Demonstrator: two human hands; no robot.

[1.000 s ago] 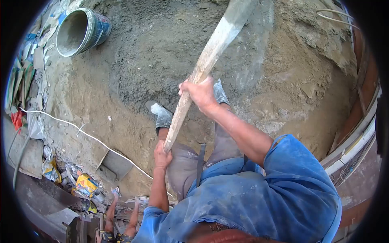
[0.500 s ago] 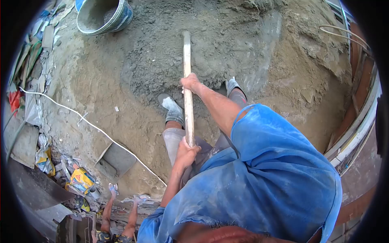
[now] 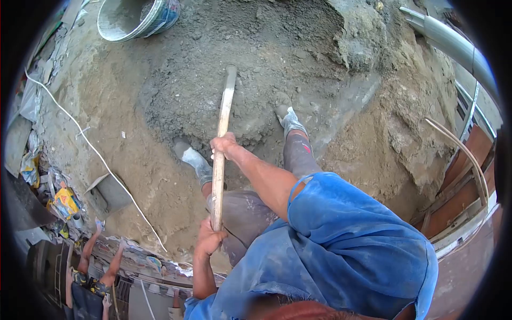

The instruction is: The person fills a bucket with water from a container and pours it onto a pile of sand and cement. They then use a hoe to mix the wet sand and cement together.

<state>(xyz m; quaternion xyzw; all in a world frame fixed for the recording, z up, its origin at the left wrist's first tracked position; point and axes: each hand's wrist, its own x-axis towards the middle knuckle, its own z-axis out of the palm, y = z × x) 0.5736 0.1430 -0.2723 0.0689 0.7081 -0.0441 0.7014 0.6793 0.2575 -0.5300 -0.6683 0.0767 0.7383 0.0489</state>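
Note:
Both my hands grip a long wooden tool handle [image 3: 218, 184], which slants upward from my body. My right hand [image 3: 224, 145] is wrapped round its middle. Lower down, my left hand [image 3: 209, 238] closes round the near end. The handle's far end is coated grey and runs into a heap of wet grey mortar [image 3: 256, 88]; whatever head it carries is hidden there. My mortar-smeared feet stand apart at the near edge of the mix, one on each side of the handle.
A mortar-stained bucket [image 3: 120, 34] stands at upper left. A white cord [image 3: 101, 154] crosses the ground near a flat grey pan [image 3: 109, 194]. Rubble and bags line the left side. Another person's legs [image 3: 109, 269] show at lower left. Pipes [image 3: 453, 40] and boards lie right.
The handle and both hands have drawn back toward me and slightly left. My feet appear wider apart. The view has shifted, bringing more of the other person and the pipe at right into sight.

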